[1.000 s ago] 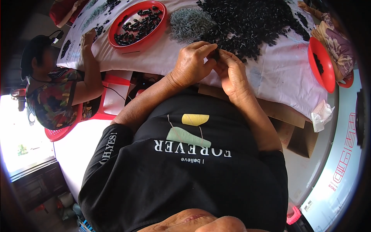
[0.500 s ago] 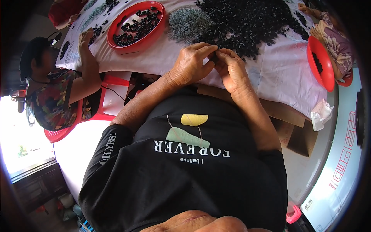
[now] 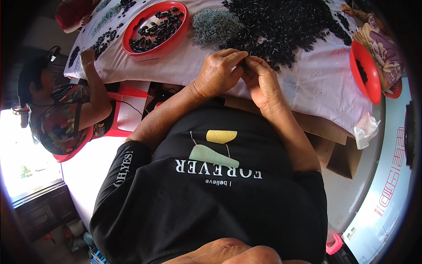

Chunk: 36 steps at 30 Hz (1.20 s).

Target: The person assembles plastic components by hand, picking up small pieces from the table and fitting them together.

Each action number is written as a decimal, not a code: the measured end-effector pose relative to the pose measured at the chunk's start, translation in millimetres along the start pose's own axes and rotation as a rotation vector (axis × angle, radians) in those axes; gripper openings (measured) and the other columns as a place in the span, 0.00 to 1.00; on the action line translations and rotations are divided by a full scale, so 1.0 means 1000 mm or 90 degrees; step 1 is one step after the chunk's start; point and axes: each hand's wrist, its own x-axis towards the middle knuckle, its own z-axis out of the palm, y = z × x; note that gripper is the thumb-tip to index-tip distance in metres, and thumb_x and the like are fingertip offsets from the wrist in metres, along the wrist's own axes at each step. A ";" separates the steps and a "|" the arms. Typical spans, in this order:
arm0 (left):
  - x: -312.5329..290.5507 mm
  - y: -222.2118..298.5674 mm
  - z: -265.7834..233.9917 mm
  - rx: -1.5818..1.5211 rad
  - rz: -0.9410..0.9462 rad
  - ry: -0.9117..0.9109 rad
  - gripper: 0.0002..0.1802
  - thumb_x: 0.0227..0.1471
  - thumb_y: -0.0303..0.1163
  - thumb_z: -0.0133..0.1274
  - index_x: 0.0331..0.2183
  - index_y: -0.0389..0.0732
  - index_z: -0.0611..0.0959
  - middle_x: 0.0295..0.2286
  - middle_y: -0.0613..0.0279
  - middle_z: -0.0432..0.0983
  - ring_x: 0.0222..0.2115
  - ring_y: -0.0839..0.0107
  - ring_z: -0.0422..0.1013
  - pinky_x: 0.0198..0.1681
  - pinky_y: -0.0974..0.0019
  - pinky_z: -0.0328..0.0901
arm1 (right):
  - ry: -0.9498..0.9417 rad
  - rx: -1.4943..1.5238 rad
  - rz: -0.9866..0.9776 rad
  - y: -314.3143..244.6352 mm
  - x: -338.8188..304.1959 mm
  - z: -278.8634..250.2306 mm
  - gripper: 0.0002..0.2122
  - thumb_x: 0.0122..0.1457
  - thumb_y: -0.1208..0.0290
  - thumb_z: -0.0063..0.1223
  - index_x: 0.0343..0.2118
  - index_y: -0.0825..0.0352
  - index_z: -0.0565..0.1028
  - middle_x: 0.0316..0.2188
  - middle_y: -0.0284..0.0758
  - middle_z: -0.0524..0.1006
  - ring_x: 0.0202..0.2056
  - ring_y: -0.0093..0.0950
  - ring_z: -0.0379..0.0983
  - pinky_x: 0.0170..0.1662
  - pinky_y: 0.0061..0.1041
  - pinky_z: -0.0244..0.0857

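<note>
My left hand (image 3: 220,72) and my right hand (image 3: 265,83) meet at their fingertips over the near edge of the cloth-covered table (image 3: 323,79). Both are closed in a pinch. Whatever sits between the fingers is hidden and too small to name. Just beyond the fingertips spreads a large heap of small black parts (image 3: 281,26). To its left lies a pile of fine grey metal pieces (image 3: 215,28), possibly springs. A red basin (image 3: 151,51) farther left holds scattered black parts.
A co-worker (image 3: 61,105) sits at the left; another person's patterned sleeve (image 3: 382,48) shows at the right, beside a tilted red basin (image 3: 372,86). A white plastic bag (image 3: 365,130) hangs at the table's right corner. Cardboard (image 3: 318,127) stands below the edge.
My hands stay almost in place, with the fingertips shifting slightly. The co-worker at the left has leaned away, and that person's hand has drawn back toward the table's left edge.
</note>
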 end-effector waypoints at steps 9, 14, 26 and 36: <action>0.000 -0.003 0.000 -0.010 0.027 0.015 0.19 0.33 0.20 0.53 0.35 0.33 0.80 0.30 0.51 0.78 0.29 0.55 0.75 0.32 0.61 0.71 | 0.021 -0.007 0.006 0.004 0.001 -0.003 0.04 0.56 0.78 0.52 0.34 0.66 0.74 0.32 0.33 0.76 0.34 0.25 0.73 0.43 0.26 0.70; 0.003 -0.005 -0.006 -0.004 -0.012 -0.005 0.18 0.36 0.19 0.52 0.36 0.35 0.81 0.31 0.52 0.78 0.30 0.58 0.77 0.33 0.65 0.72 | -0.019 0.019 0.007 0.001 0.000 0.002 0.04 0.57 0.77 0.51 0.35 0.66 0.74 0.32 0.33 0.75 0.34 0.25 0.72 0.43 0.26 0.70; 0.001 -0.012 -0.004 0.009 -0.037 0.004 0.18 0.36 0.18 0.50 0.36 0.36 0.80 0.30 0.54 0.78 0.30 0.59 0.76 0.32 0.65 0.71 | -0.024 0.011 0.017 -0.002 0.004 -0.003 0.07 0.57 0.72 0.51 0.37 0.66 0.73 0.34 0.36 0.76 0.35 0.27 0.73 0.44 0.28 0.69; 0.008 -0.044 -0.020 0.074 -0.059 0.073 0.17 0.37 0.21 0.51 0.36 0.37 0.80 0.29 0.53 0.77 0.28 0.57 0.75 0.32 0.62 0.70 | -0.044 0.010 0.033 -0.006 0.005 -0.007 0.08 0.57 0.69 0.51 0.38 0.66 0.72 0.37 0.39 0.77 0.40 0.31 0.74 0.48 0.29 0.66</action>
